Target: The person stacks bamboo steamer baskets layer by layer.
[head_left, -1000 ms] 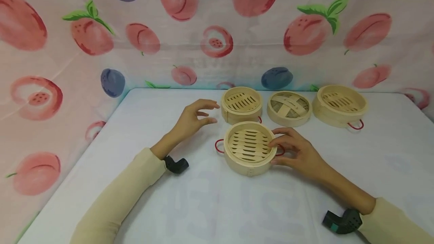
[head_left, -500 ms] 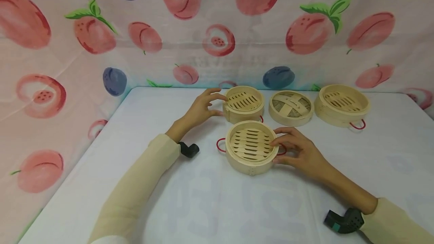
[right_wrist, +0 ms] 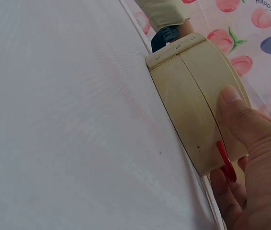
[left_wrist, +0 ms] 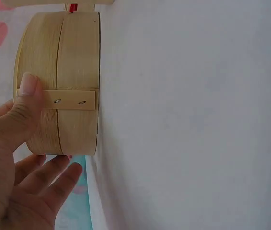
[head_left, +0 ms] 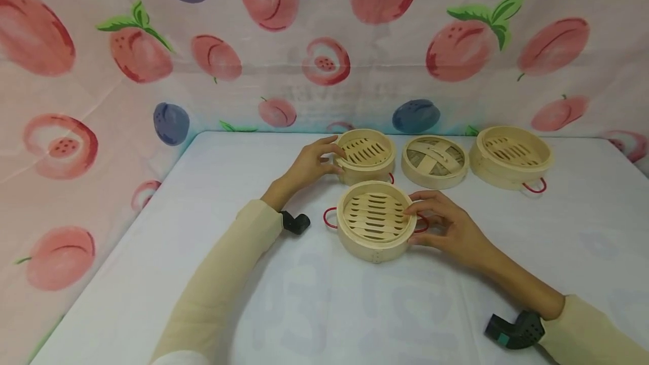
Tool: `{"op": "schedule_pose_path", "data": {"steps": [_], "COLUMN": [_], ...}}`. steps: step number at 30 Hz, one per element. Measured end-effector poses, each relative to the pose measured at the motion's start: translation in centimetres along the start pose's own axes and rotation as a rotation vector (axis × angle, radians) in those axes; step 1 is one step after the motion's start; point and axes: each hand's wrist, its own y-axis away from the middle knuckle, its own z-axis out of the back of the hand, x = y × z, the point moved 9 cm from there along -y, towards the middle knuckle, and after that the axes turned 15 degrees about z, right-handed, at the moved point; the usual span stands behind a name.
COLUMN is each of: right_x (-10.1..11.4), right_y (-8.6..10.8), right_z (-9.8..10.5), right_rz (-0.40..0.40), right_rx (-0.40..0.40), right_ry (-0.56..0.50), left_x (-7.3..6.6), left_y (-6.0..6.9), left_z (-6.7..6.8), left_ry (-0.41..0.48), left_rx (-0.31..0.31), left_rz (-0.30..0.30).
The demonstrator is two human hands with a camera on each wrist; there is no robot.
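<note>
A round bamboo steamer basket (head_left: pixel 376 249) with slatted bottom and red loop handles sits on the table in front. My right hand (head_left: pixel 446 227) grips its right rim, thumb (right_wrist: pixel 236 108) on the outer wall beside a red handle (right_wrist: pixel 226 163). Behind it stands a second bamboo steamer basket (head_left: pixel 366 174). My left hand (head_left: pixel 314 163) pinches that one's left rim, with the thumb (left_wrist: pixel 28 98) against the wall by a stapled strip (left_wrist: pixel 71 99). The other left fingers spread beside the wall in the left wrist view.
To the right of the rear basket lies a round woven bamboo lid (head_left: pixel 435 162). Further right is another, larger-looking bamboo steamer basket (head_left: pixel 512 159) with a red handle. A white cloth (head_left: pixel 324 314) covers the table; a fruit-printed curtain (head_left: pixel 284 83) hangs behind.
My left hand has moved right and away from me to the rear basket and taken hold of its rim. The right hand stays on the front basket.
</note>
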Motion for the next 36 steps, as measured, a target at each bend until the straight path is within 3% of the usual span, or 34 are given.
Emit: {"op": "schedule_pose_path", "data": {"steps": [10,17,23,31,36], "right_x": [-0.2,-0.3,0.0,-0.2,-0.2], "right_y": [0.1,0.1,-0.1,0.0,0.1], "right_z": [-0.3,-0.2,-0.2,-0.1,0.1], "right_rz": [-0.018,-0.021,-0.016,-0.017,-0.012], "right_rx": [-0.002,-0.003,-0.002,-0.003,-0.009], "right_ry": [-0.015,-0.011,0.000,0.009,0.009], "left_x": [-0.3,-1.7,-2.2,-4.1,-4.8], "left_y": [0.7,1.3,2.1,3.4,4.0], "left_z": [0.5,2.1,3.6,4.6,4.8], "left_ry": [0.046,0.042,0.123,0.093,0.109], "left_rx": [-0.073,-0.138,-0.182,-0.204,-0.202], "left_rz": [-0.034,-0.071,-0.032,-0.093,-0.094]}}
